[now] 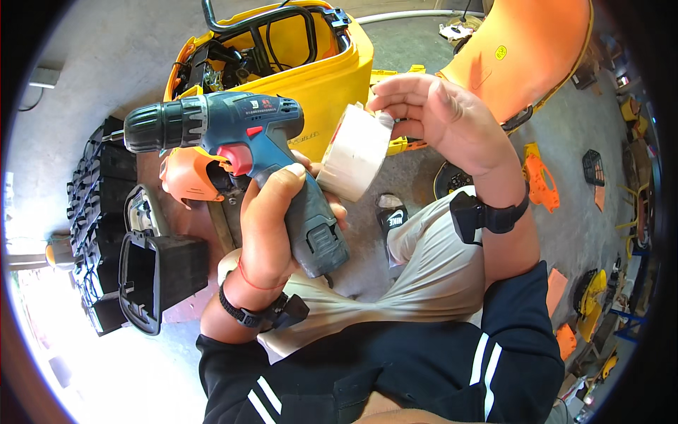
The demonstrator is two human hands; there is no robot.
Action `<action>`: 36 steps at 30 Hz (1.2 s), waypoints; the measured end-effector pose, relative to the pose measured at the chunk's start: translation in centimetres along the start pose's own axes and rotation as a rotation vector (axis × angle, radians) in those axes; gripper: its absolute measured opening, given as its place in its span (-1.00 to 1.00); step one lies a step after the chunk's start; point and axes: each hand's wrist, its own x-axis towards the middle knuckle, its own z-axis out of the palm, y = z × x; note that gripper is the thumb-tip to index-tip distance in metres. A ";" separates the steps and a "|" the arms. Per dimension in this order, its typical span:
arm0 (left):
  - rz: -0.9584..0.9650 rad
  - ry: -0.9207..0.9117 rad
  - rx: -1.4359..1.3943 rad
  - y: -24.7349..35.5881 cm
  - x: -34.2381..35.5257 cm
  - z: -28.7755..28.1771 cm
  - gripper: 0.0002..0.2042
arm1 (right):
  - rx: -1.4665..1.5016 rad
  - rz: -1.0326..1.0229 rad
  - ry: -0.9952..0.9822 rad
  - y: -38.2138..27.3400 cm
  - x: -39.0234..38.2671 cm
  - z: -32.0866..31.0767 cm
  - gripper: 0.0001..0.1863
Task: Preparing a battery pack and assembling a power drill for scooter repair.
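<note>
My left hand [267, 205] is wrapped round the grip of a blue and black cordless drill [265, 131], its chuck pointing left with a thin bit in it. Its fingertips come out past the grip, against the lower side of a wide roll of whitish tape [355, 152]. Whether those fingers also carry the roll, I cannot tell. My right hand [452, 120] is at the upper right edge of the roll, palm toward me, fingers loosely bent and apart, thumb raised. Some fingertips meet the roll's edge or lie just behind it.
Ahead stands a yellow machine body [332, 85] with a black tube frame inside. An orange panel [522, 56] rises at upper right. Black plastic housings [106, 233] are stacked at left, beside an open black bin-like shell [166, 272]. An orange part [540, 180] lies on the floor at right.
</note>
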 end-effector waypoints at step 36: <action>0.251 -0.126 0.088 0.1 0.1 -0.4 -0.75 | -0.703 -0.245 0.198 0.4 -1.0 2.4 -0.82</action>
